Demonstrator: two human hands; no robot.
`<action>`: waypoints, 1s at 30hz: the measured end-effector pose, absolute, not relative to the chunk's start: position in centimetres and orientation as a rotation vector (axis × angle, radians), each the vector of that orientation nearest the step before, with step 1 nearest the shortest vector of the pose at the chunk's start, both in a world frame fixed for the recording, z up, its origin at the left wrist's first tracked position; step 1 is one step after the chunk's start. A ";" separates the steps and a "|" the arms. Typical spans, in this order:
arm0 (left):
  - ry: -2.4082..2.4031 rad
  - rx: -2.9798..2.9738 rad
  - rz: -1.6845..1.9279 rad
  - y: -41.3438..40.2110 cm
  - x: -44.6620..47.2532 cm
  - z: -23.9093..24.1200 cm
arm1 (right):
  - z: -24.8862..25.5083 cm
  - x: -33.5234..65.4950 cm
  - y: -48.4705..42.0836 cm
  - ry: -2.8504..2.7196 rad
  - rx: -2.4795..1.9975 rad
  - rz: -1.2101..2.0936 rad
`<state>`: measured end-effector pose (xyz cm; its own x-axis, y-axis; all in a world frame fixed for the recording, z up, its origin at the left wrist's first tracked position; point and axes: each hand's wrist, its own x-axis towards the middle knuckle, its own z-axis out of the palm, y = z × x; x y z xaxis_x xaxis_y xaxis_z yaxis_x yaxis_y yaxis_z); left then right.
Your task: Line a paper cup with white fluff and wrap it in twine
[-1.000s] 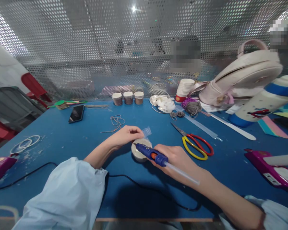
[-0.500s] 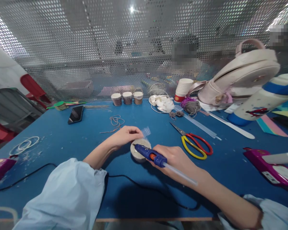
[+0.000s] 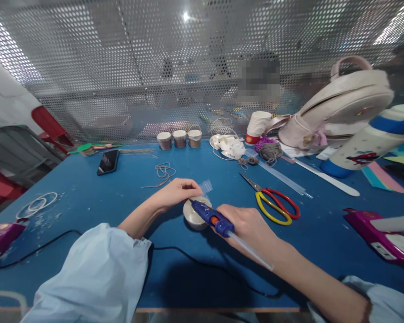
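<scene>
A low round beige pot (image 3: pixel 192 217) sits on the blue table (image 3: pixel 121 206), near the middle and a little toward the near edge. Its side looks pale and matt – whether it is wrapped in cord or plain is hard to tell. Its top is mostly covered by the tool above it.

The left hand (image 3: pixel 175 192) curls over the pot's far rim, fingertips pinched on a small clear plastic strip (image 3: pixel 206 186) that sticks up to the right of them. The right hand (image 3: pixel 249 226) is closed around a blue hot-glue gun (image 3: pixel 211 216) with an orange trigger. The nozzle points left and lies over the pot's top, so the tip's contact cannot be made out. A clear glue stick (image 3: pixel 251 252) juts from the gun's rear along the forearm. A black cable (image 3: pixel 191 264) trails across the near table; its join to the gun is hidden under the hand.

To the right lie scissors with yellow and red handles (image 3: pixel 276 207), and farther right a magenta tool (image 3: pixel 380 240), cut off by the edge. On the far side stand three small brown cups (image 3: pixel 179 138), a loop of tan twine (image 3: pixel 164 171), a black phone (image 3: pixel 108 161), a stack of white paper cups (image 3: pixel 258 124) and a pale pink bag (image 3: pixel 343 103). Behind everything stands a perforated metal screen (image 3: pixel 121 67) – shapes beyond it are blurred. Light blue sleeves fill the near corners.
</scene>
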<state>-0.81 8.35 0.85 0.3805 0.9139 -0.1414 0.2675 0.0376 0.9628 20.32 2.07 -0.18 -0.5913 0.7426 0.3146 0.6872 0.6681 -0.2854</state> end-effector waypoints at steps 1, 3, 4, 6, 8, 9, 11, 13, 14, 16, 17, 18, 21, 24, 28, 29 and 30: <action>1.120 1.484 0.701 8.3 -0.8 0.9 | -0.2 20.3 2.0 -2.475 -1.126 0.170; 1.123 1.479 0.704 8.3 -0.7 0.9 | -0.1 20.2 1.9 -2.480 -1.135 0.137; 1.123 1.478 0.708 8.3 -0.7 1.0 | 0.0 20.1 1.9 -2.490 -1.134 0.123; 1.118 1.477 0.713 8.3 -0.8 0.9 | 0.1 20.1 1.8 -2.515 -1.129 0.106; 1.112 1.476 0.714 8.3 -0.8 0.9 | 0.1 20.2 1.7 -2.524 -1.131 0.115; 1.113 1.475 0.714 8.2 -0.8 0.9 | 0.2 20.2 1.6 -2.519 -1.135 0.136; 1.114 1.475 0.712 8.2 -0.9 0.9 | 0.5 20.5 1.4 -2.491 -1.142 0.220; 1.106 1.472 0.710 8.1 -0.9 0.9 | 1.1 20.9 1.0 -2.444 -1.142 0.353; 1.099 1.467 0.711 8.0 -0.9 0.9 | 1.5 21.1 0.8 -2.405 -1.145 0.423; 1.088 1.450 0.723 7.9 -0.9 1.0 | 2.3 21.7 0.5 -2.288 -1.183 0.571; 1.086 1.443 0.734 7.8 -0.9 1.0 | 2.7 22.0 0.4 -2.210 -1.221 0.648; 1.087 1.440 0.747 7.8 -0.9 0.9 | 3.0 22.4 0.5 -2.118 -1.266 0.720; 1.102 1.436 0.795 7.5 -1.2 0.8 | 3.2 23.5 1.2 -1.857 -1.403 0.848; 1.109 1.414 0.840 6.9 -1.6 0.9 | 2.2 24.3 3.0 -1.744 -1.459 0.838; 1.071 1.481 0.916 5.7 -2.3 1.0 | -0.2 24.5 5.7 -1.872 -1.580 0.740; 1.064 1.510 0.935 5.3 -2.5 1.0 | -0.8 24.4 6.1 -1.890 -1.596 0.728; 1.060 1.537 0.950 5.0 -2.7 1.0 | -1.2 24.3 6.5 -1.901 -1.601 0.719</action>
<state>-2.72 4.99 0.97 0.3071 0.9497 0.0608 0.1645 -0.1159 0.9796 24.25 6.45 -1.23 -0.1419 0.9875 0.0685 0.6949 0.1487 -0.7035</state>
